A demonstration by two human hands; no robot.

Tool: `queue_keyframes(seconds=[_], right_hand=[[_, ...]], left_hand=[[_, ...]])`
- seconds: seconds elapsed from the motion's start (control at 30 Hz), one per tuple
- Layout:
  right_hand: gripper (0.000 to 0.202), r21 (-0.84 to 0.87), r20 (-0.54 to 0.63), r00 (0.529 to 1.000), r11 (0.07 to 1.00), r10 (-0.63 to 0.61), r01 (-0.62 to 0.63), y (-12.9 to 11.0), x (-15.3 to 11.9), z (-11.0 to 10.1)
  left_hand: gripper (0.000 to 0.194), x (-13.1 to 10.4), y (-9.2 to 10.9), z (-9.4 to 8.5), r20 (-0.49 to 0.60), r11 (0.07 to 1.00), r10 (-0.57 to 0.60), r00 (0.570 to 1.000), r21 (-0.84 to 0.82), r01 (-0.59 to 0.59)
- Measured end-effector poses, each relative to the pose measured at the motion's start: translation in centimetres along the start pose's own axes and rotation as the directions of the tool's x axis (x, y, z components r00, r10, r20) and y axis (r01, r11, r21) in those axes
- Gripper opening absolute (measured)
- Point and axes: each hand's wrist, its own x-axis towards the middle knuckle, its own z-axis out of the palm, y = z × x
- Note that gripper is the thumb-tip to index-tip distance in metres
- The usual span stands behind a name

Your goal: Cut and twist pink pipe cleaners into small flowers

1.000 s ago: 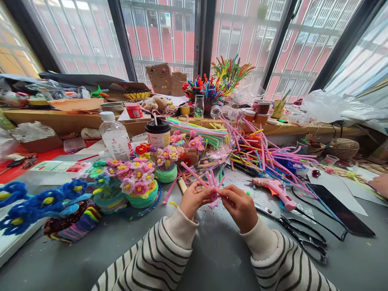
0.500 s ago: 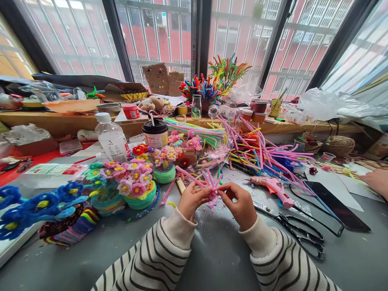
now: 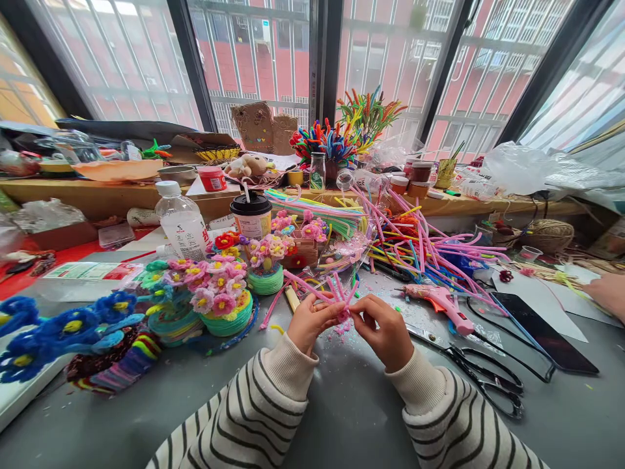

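Note:
A small bundle of pink pipe cleaners [image 3: 336,286] with several stems fanned upward is between my hands, over the front middle of the table. My left hand [image 3: 312,320] pinches its lower left side. With thumb and forefinger together, my right hand [image 3: 383,329] grips the pink pipe cleaners at the right side; the exact piece is partly hidden by the fingers. Pink fluff and glitter lie on the table under and behind them. Just left of my left hand lies a yellowish stick [image 3: 291,298]. Black-handled scissors [image 3: 469,365] rest to the right of my right hand.
Pipe-cleaner flower pots [image 3: 227,319] crowd the left, with a plastic bottle [image 3: 180,221] and a lidded cup [image 3: 251,218] behind. A pink glue gun [image 3: 439,303], its cord and a phone [image 3: 541,332] lie right. Loose pipe cleaners [image 3: 424,241] spread behind. Another person's hand [image 3: 608,293] is at far right.
My right fingers have shifted very slightly at the pink pipe cleaners. My left hand keeps its hold, and the whole view has moved a little.

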Motion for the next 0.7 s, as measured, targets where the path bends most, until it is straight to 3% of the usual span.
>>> queue_keyframes(seconds=[0.27, 0.5, 0.7], right_hand=[[0.021, 0.007, -0.052, 0.998, 0.999, -0.036, 0.037, 0.17, -0.16, 0.14], [0.024, -0.237, -0.072, 0.968, 0.947, -0.239, 0.217, 0.44, -0.27, 0.49], [0.018, -0.405, -0.06, 0.94, 0.869, -0.335, 0.284, 0.13, -0.45, 0.23]], left_hand=[[0.028, 0.32, -0.05, -0.4, 0.004, 1.0, -0.005, 1.0, -0.016, 0.005], [0.034, 0.5, -0.29, -0.55, 0.014, 1.0, -0.018, 1.0, 0.022, 0.017], [0.042, 0.62, -0.53, -0.56, 0.002, 0.999, 0.032, 0.999, 0.025, -0.032]])
